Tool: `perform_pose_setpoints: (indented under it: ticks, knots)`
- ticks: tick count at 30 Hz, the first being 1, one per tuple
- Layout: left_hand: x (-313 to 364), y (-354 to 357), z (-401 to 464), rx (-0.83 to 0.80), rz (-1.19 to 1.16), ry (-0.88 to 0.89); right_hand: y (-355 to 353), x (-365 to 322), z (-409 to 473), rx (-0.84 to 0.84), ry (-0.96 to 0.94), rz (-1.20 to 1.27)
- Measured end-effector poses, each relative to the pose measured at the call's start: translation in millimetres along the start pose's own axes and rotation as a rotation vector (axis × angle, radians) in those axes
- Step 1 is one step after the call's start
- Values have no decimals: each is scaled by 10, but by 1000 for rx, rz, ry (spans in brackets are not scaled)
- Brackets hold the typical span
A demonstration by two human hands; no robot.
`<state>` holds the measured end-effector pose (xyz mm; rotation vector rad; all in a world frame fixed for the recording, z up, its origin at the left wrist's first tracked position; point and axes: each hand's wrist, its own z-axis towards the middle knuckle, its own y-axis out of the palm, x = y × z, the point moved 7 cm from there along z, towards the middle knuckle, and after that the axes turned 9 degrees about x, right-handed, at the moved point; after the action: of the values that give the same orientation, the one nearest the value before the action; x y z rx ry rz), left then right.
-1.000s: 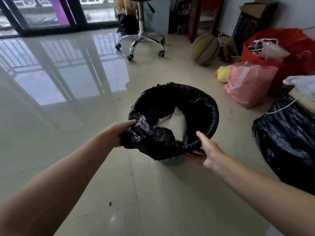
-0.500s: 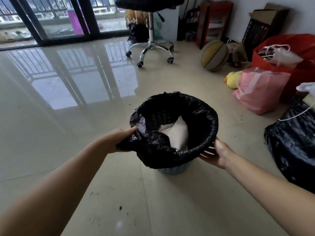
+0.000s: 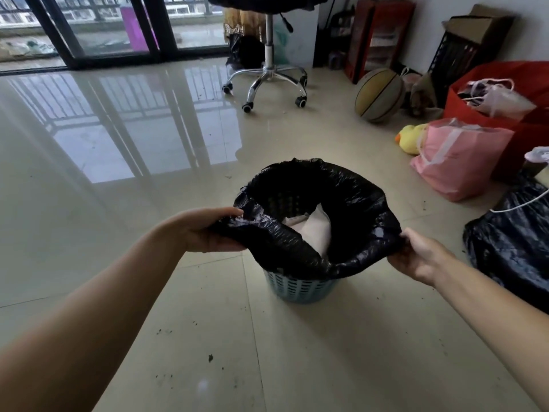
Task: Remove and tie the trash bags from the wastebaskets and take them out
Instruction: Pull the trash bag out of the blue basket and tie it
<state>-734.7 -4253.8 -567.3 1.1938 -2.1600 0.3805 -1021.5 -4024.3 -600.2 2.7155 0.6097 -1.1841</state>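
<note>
Since a moment ago our right hand [image 3: 421, 257] has left the bin's side and now pinches the bag's [image 3: 350, 203] right edge, pulled out past the rim. Our left hand [image 3: 205, 230] grips the bunched left edge just as before, so both hands are clenched on black plastic and the mouth is stretched wide between them.

We see the bag glossy, black and crinkled, its near edge sagging inward, its far edge folded over the rim. Pale crumpled trash [image 3: 315, 230] lies inside. Lattice holes of the bin show through the liner's far wall. The bin [image 3: 300, 289] is light blue with slotted sides and stands on the tiled floor [image 3: 208, 337] between our arms.

Dark specks dot the tiles in front of it. Right of our right arm, near but apart, sits a full black sack [image 3: 511, 251] with a white cord. Beyond it we see a pink bag [image 3: 457, 162], a yellow duck [image 3: 411, 138], a red bag [image 3: 528, 126], a ball [image 3: 378, 95] and a stool [image 3: 267, 75] on casters, well behind the bin. Nothing lies between our hands and the bag. No writing is readable.
</note>
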Motion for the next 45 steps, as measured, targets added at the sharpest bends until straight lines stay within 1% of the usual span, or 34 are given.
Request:
perform_pose_setpoints:
  ticks: [2,3,5,7,10,12,14,16,17,19,20,21,23,25,27,29,30,31,32,33,34,35,36,37,38,39,41,43,45]
  knots:
    - [37,119,-35,-28,-58,26,-21,-98,-50,12,-7,71]
    - [53,188,-47,-44,-85,33,14,-142,-90,-17,-6,112]
    - [96,319,-68,-70,-190,34,156,-241,-213,-136,-20,187]
    - [172,368,-69,-60,-318,42,268,-368,-359,-214,-96,215]
    - [340,194,-64,68,-426,139,331,-583,-446,-165,-357,144]
    - [447,-19,-62,163,-525,223,349,-687,-478,-119,-484,112]
    - [527,-167,-111,217,-579,302,347,-771,-496,-46,-608,75]
    - [619,-179,-208,224,-529,415,406,-819,-524,-11,-764,-12]
    - [662,-105,-263,218,-433,475,487,-819,-556,-40,-821,-67]
    - [676,234,-375,187,-180,560,725,-752,-653,-169,-851,-196]
    - [623,455,-408,164,-86,561,850,-696,-730,-248,-841,-263]
    - [550,682,-442,132,-38,535,973,-612,-812,-344,-821,-327]
    - [402,1065,-468,34,-32,451,1185,-420,-988,-521,-793,-492]
    - [315,1253,-430,-76,-85,342,1287,-257,-1082,-626,-792,-651]
    - [287,1252,-419,-184,-95,248,1302,-232,-1080,-627,-829,-750]
    - [306,1174,-393,-249,29,244,1293,-276,-1038,-543,-935,-854]
    - [338,1125,-377,-229,124,281,1290,-290,-1020,-499,-998,-888]
    - [383,1065,-360,-173,238,343,1281,-292,-992,-469,-1030,-895]
    - [456,974,-320,-62,388,450,1262,-299,-943,-446,-1025,-870]
    - [560,877,-294,82,581,598,1232,-323,-922,-445,-994,-822]
    - [641,799,-258,212,803,737,1198,-355,-902,-460,-949,-760]
    - [663,744,-208,315,1022,825,1172,-389,-910,-491,-896,-698]
    - [635,707,-137,392,1199,873,1152,-426,-921,-526,-847,-651]
    - [585,685,-62,439,1318,893,1129,-456,-943,-567,-807,-628]
    - [548,661,3,482,1373,909,1105,-473,-966,-601,-782,-643]
    - [558,639,21,539,1358,952,1078,-474,-975,-630,-765,-672]
    - [661,567,-23,650,1161,1031,1007,-490,-917,-612,-747,-720]
    - [755,504,-67,669,946,1020,921,-562,-767,-493,-735,-680]
    - [822,504,-112,659,879,1004,844,-634,-598,-302,-742,-601]
